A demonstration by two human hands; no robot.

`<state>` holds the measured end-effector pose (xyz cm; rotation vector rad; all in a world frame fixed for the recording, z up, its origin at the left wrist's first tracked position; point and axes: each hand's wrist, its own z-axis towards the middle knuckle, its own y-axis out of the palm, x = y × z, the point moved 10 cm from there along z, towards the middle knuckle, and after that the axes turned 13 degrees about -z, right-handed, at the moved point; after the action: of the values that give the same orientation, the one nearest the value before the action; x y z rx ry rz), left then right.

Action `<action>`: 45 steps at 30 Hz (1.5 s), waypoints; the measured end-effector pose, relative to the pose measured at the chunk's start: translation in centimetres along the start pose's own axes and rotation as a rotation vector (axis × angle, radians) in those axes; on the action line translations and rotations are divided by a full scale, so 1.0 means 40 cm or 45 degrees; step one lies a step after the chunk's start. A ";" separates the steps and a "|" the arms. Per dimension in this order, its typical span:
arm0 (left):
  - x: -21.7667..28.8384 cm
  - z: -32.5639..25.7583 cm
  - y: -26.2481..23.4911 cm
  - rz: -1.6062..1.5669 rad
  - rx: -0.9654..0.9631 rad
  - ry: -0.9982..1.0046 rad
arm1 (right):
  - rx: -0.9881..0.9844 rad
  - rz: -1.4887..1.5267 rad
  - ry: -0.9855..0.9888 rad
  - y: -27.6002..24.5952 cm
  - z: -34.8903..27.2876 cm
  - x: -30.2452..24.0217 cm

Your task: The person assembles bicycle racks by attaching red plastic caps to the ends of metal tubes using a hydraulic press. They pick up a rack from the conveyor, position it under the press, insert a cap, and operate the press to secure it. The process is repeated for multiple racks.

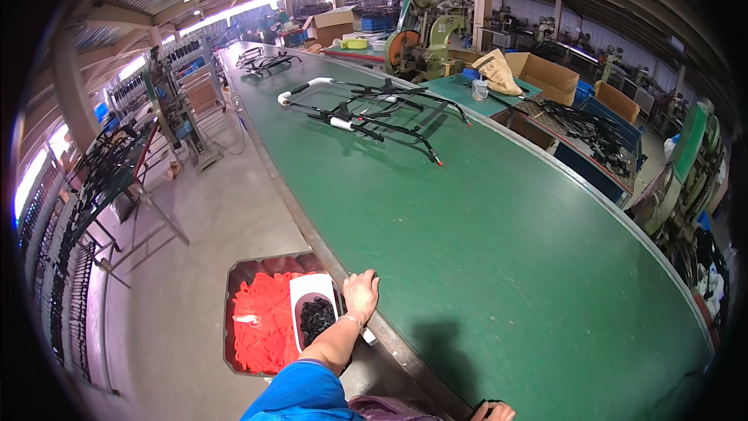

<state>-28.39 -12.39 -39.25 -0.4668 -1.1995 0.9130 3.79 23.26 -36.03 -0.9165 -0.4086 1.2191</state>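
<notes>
My left hand [361, 294] rests at the near metal edge of a long green-topped conveyor table [499, 265]. Its fingers are curled closed, with a bit of something dark at the fingertips, too small to name. Just left of it, a dark bin [232, 308] holds a heap of red strips [261, 320] and a white container [302, 287] with small black pieces [317, 318] inside. Only part of my right hand [495, 412] shows, at the lower edge by the table's rim. Its fingers are bent, and something dark beside them cannot be made out.
Farther along the table lies a black tubular frame [382, 113] with white sleeves and red tips; another frame [263, 61] lies beyond. Presses [428, 31] and boxes [545, 78] line the right side. On the left stand a rack of black parts [105, 164] and a machine [175, 105].
</notes>
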 end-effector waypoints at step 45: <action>0.028 -0.002 -0.003 -0.190 0.084 -0.013 | -0.188 0.753 -0.668 0.178 0.147 -0.529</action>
<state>-28.19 -11.53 -38.53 -0.3155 -1.1932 0.8251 -11.82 6.38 -34.04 -0.8613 -0.6779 2.0087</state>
